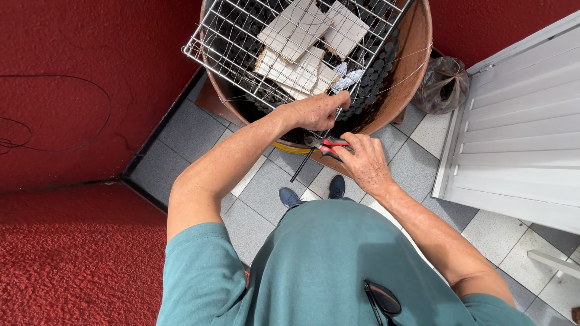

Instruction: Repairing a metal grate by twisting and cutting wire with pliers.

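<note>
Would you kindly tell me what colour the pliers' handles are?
Red and black, on the pliers gripped in the right hand; head view.

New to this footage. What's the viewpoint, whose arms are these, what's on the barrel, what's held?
One picture, from a camera on the person's head, looking down past their teal shirt and shoes to a tiled floor. Both bare arms are the wearer's own. The left hand grips the near edge of a wire grill lying across a round rusty barrel with charcoal and cardboard pieces inside. The right hand holds red-handled pliers at the barrel's rim. A dark bag sits beside a white slatted panel.
</note>
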